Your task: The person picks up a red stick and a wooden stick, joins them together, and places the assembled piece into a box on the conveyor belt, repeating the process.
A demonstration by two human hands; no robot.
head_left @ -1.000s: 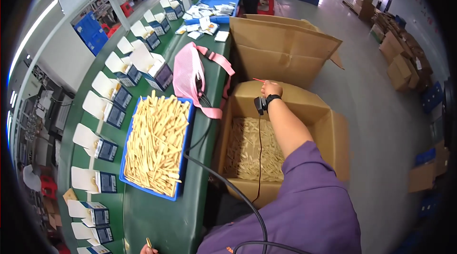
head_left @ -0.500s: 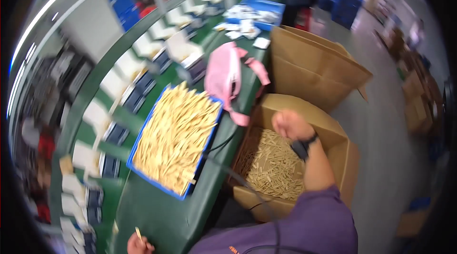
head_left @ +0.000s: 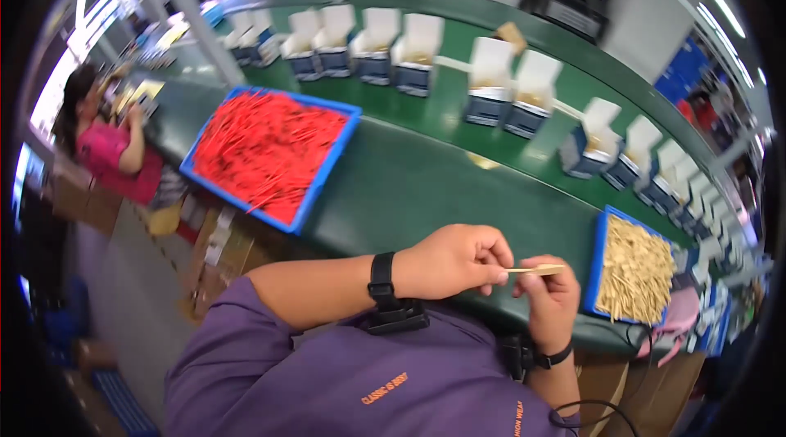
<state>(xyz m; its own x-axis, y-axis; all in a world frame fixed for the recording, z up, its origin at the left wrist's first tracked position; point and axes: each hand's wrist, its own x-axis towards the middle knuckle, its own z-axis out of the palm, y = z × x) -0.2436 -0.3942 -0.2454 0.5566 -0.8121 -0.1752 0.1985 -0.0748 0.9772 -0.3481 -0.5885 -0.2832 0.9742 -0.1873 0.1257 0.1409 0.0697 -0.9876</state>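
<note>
My left hand (head_left: 460,261) and my right hand (head_left: 554,298) meet in front of my chest, over the table's near edge. Between them is a small pale wooden paddle pick (head_left: 547,270), lying level. My left thumb and finger pinch its thin end, while the fingers of my right hand close around its flat, wide end. Whether more picks are hidden in either palm cannot be seen. To the right of my hands stands a blue tray heaped with pale wooden picks (head_left: 634,269).
A blue tray of red sticks (head_left: 270,150) is left on the green table (head_left: 409,191). Behind runs a green belt with open white-and-blue boxes (head_left: 491,93) holding pale contents. A person in pink (head_left: 123,150) works at far left. Cardboard boxes (head_left: 602,380) stand below right.
My view has swung left, away from the carton of picks. My right hand has come back from above that carton to meet my left, and both now hold the pick.
</note>
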